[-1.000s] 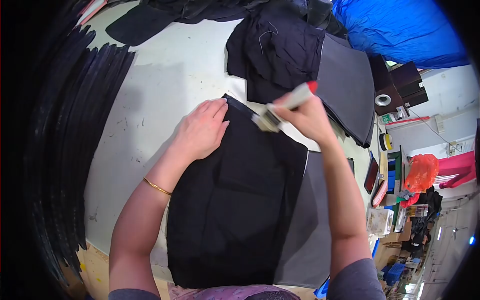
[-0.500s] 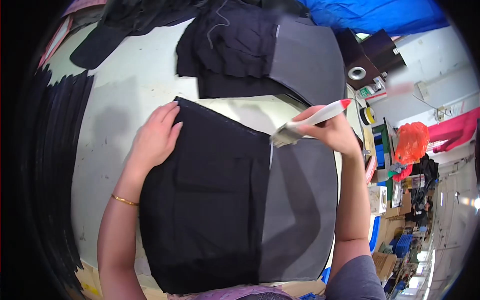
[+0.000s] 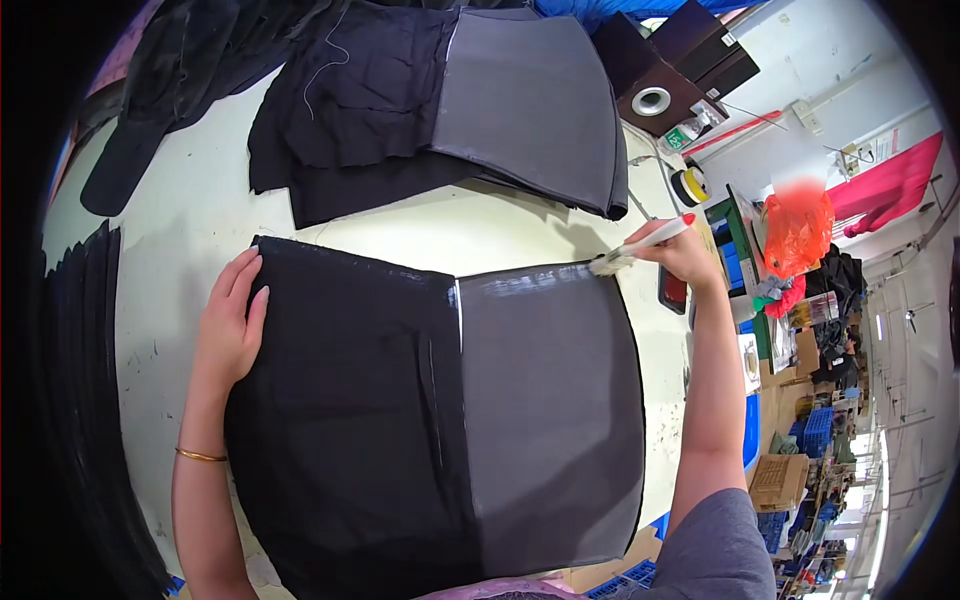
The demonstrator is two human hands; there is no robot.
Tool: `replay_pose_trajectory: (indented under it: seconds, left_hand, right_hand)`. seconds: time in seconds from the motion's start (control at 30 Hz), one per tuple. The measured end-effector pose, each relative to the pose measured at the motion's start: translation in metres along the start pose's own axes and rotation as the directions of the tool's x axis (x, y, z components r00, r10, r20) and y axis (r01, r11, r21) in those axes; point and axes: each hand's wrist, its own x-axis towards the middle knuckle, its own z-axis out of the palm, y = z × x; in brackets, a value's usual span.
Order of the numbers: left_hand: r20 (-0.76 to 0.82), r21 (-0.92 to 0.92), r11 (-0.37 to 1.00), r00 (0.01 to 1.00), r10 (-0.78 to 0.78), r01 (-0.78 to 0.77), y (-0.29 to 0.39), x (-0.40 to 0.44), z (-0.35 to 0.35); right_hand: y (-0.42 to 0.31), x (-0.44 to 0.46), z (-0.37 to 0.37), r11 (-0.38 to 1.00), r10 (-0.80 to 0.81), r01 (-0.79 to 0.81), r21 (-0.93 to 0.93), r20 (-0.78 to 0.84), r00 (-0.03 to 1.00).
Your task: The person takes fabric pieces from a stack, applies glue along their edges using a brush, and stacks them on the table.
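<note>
My right hand (image 3: 683, 258) grips a paintbrush (image 3: 655, 236) with a white handle and red tip. Its pale bristles touch the top edge of a dark grey panel (image 3: 550, 400), near the right corner. A wet, whitish streak runs along that edge. Joined to the panel's left side is black fabric (image 3: 340, 400), with a thin white line at the top of the seam. My left hand (image 3: 232, 320) lies at the fabric's upper left corner, fingers stretched out and resting on its edge, thumb apart.
Behind lies a stack of similar black and grey pieces (image 3: 530, 90) with a loose thread on it. Black strips (image 3: 80, 400) line the left side of the white table (image 3: 170, 290). A phone-like object (image 3: 672, 291), tape rolls (image 3: 690, 185) and a dark speaker box (image 3: 650, 75) stand right.
The brush has moved right from the seam to the grey panel's right corner, leaving a whitish streak on its top edge. The view has shifted; my left hand stays at the fabric corner.
</note>
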Motion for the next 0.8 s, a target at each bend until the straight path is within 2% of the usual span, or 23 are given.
replay_pose_trajectory:
  seconds: [0.07,0.2,0.27,0.3,0.37,0.4,0.47,0.5,0.53,0.63,0.7,0.73,0.8]
  left_hand:
    - [-0.003,0.004,1.0,1.0,-0.002,0.002,0.0,0.0,0.0]
    - [0.005,-0.027,0.999,1.0,-0.026,0.026,0.0,0.003,-0.002]
    - [-0.051,-0.053,0.999,0.999,0.0,-0.003,-0.012,0.008,0.005]
    - [-0.079,0.088,0.995,0.995,0.056,-0.049,0.004,0.013,0.006]
    - [-0.136,-0.025,0.991,0.983,0.126,-0.131,0.059,0.026,0.021]
    - [-0.097,0.079,0.985,0.982,0.162,-0.155,0.092,0.035,0.033]
    - [-0.046,-0.036,0.957,0.957,0.287,-0.289,0.15,0.053,0.068]
    - [0.035,-0.11,0.958,0.962,0.27,-0.265,0.181,0.062,0.084]
    - [0.044,-0.184,0.933,0.945,0.323,-0.31,0.202,0.073,0.112]
    - [0.154,-0.325,0.906,0.93,0.334,-0.272,0.257,0.108,0.183]
    - [0.205,-0.29,0.922,0.925,0.32,-0.255,0.273,0.129,0.23]
    - [0.204,-0.297,0.916,0.919,0.337,-0.269,0.278,0.135,0.239]
    - [0.333,-0.26,0.943,0.897,0.29,-0.208,0.281,0.145,0.253]
  right_hand:
    - [0.002,-0.004,-0.009,1.0,0.018,-0.019,-0.014,-0.035,0.999]
    - [-0.001,-0.023,-0.017,0.982,0.012,0.023,0.188,-0.186,0.982]
    - [-0.009,-0.036,-0.02,0.967,0.004,0.054,0.249,-0.226,0.974]
    - [-0.013,-0.043,-0.021,0.952,0.005,0.071,0.297,-0.249,0.969]
    - [-0.012,-0.06,-0.018,0.914,0.033,0.094,0.394,-0.303,0.953]
    - [-0.006,-0.066,-0.015,0.906,0.049,0.103,0.41,-0.345,0.937]
    - [0.007,-0.073,-0.01,0.911,0.069,0.121,0.394,-0.436,0.897]
    - [0.011,-0.076,-0.008,0.915,0.078,0.126,0.384,-0.473,0.878]
    - [0.015,-0.079,-0.006,0.919,0.085,0.129,0.373,-0.505,0.859]
    - [0.021,-0.086,0.0,0.921,0.099,0.12,0.371,-0.52,0.849]
    - [0.032,-0.086,0.003,0.949,-0.099,0.24,0.203,-0.53,0.842]
    - [0.035,-0.086,0.001,0.952,-0.091,0.233,0.199,-0.542,0.835]
    - [0.042,-0.084,-0.001,0.947,-0.229,0.313,0.077,-0.52,0.823]
